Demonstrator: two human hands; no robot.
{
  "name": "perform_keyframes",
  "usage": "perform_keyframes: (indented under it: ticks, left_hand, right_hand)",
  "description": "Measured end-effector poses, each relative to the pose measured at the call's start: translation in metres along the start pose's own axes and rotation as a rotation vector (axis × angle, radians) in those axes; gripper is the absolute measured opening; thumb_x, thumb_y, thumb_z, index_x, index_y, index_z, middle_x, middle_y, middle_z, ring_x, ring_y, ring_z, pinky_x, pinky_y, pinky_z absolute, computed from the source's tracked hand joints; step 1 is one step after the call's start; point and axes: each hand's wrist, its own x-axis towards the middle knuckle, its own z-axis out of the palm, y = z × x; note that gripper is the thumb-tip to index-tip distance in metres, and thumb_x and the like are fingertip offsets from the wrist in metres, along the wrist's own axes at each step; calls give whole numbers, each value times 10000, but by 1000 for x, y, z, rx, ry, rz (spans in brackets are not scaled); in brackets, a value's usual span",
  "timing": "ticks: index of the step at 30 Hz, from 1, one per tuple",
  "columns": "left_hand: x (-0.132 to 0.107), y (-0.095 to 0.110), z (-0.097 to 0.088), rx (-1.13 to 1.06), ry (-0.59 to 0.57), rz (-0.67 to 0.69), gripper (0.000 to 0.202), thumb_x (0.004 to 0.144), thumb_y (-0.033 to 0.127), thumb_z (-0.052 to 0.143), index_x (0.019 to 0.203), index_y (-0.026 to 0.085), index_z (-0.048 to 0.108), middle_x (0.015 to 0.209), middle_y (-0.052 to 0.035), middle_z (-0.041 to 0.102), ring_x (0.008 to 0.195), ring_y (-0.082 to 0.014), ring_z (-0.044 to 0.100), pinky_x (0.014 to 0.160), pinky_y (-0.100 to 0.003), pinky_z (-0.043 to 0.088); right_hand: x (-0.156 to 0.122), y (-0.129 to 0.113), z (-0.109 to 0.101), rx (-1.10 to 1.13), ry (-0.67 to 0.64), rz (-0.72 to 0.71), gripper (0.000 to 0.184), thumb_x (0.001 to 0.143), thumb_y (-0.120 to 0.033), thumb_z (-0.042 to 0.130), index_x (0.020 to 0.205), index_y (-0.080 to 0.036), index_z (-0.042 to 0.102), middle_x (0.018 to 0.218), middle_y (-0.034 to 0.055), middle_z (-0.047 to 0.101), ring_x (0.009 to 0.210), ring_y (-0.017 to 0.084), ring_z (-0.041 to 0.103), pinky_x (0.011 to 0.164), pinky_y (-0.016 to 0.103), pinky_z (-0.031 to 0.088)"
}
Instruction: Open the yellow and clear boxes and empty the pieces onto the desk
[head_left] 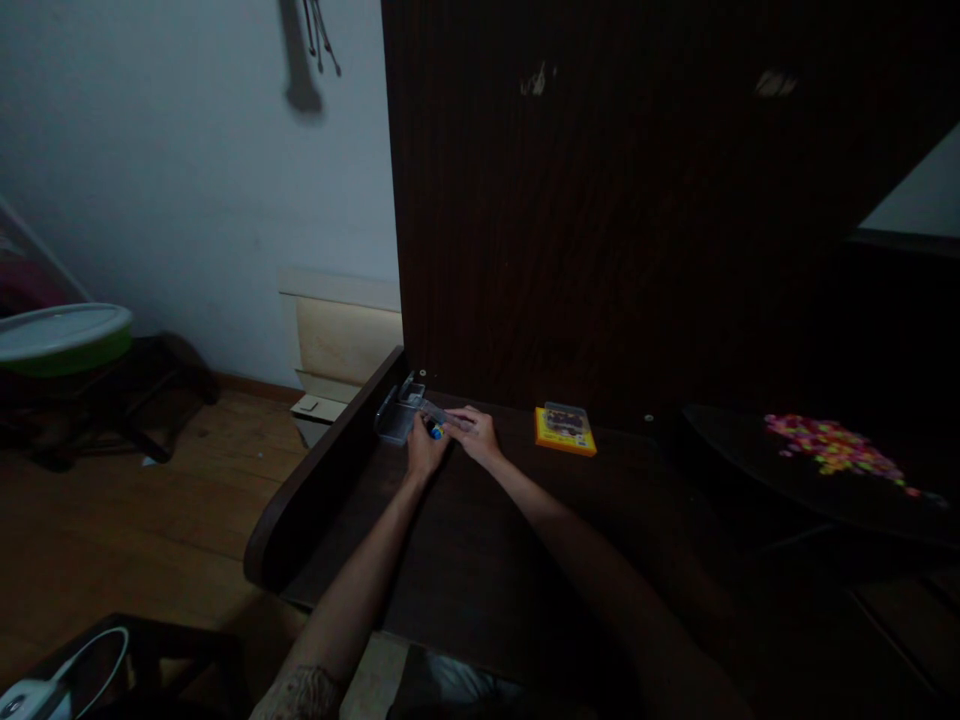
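Observation:
My left hand (426, 452) is on the dark wooden surface with its fingers curled. A small dark thing with blue and yellow on it (437, 432) shows at its fingers; its kind is too small to make out. Close beside it, my right hand (476, 436) has its fingers closed on a clear plastic piece (438, 409). Both hands nearly meet. Just beyond my left hand, a clear plastic box (394, 424) lies against the raised side edge. Part of it is hidden by the hand.
To the right lies a yellow box (555, 438) with a small clear case (568, 418) on top. Brightly coloured small pieces (832, 447) are heaped farther right. A dark upright panel (600, 220) rises behind; a raised edge (322, 470) bounds the left.

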Motion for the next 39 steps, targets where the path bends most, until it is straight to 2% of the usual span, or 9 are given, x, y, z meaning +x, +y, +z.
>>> perform_keyframes:
  ticks: [6,9,12,15,20,25,31,35,39]
  left_hand:
    - [0,-1,-3,-19,37,20,345,691,164,677,1017,170,565,991,-98,719,930,-263,702,846,-366,558]
    - [-2,1,-5,-6,91,-12,336,700,184,685,1014,177,565,963,-86,713,920,-265,701,844,-368,556]
    - [-4,3,-5,7,109,-15,408,733,263,706,1094,180,535,1053,-104,701,1009,-261,679,899,-383,536]
    - [-6,3,-5,51,9,45,549,722,327,739,1192,174,501,1167,-133,667,1100,-270,644,963,-415,507]
    - [-7,-1,0,201,-114,168,639,675,306,783,1244,176,525,1363,-166,559,1311,-320,497,1119,-493,378]
    - [-6,0,9,370,-234,232,394,761,295,719,1114,148,623,1370,-195,556,1363,-359,431,1170,-537,278]
    - [-4,5,7,353,-262,329,119,835,216,614,930,183,675,1063,-121,705,1105,-278,621,1082,-471,418]
    - [-13,33,-3,183,-141,388,133,843,195,583,917,206,694,1003,-87,720,1015,-242,642,1019,-432,477]
    - [-42,104,-30,-140,-151,439,187,899,295,565,949,200,718,911,-59,731,863,-199,681,857,-352,562]
  right_hand:
    - [0,-13,1,-173,-138,-88,191,704,-316,806,850,-193,792,748,27,619,682,153,551,605,256,453]
    - [1,-14,5,-123,-145,-74,268,702,-351,806,905,-177,786,815,45,633,692,150,555,582,245,447]
    - [4,-10,5,-37,-71,9,379,720,-452,767,967,-163,767,885,63,637,644,131,554,507,222,429]
    - [10,-5,-3,-40,32,91,441,754,-528,699,1007,-170,744,930,70,650,578,115,545,443,214,420]
    - [29,1,-30,-290,199,95,415,854,-519,577,1008,-161,719,980,89,704,762,186,653,604,265,532]
    - [41,7,-49,-401,179,112,331,875,-416,571,954,-138,731,889,86,738,836,223,679,755,317,540]
    - [41,19,-48,-487,107,115,209,830,-316,628,911,-155,737,929,78,746,822,206,674,813,316,510]
    - [48,29,-39,-531,83,134,216,852,-344,611,843,-159,722,849,72,746,760,195,667,752,300,512]
    - [57,39,-31,-579,54,151,221,851,-341,610,758,-165,707,722,41,725,684,175,656,665,260,500]
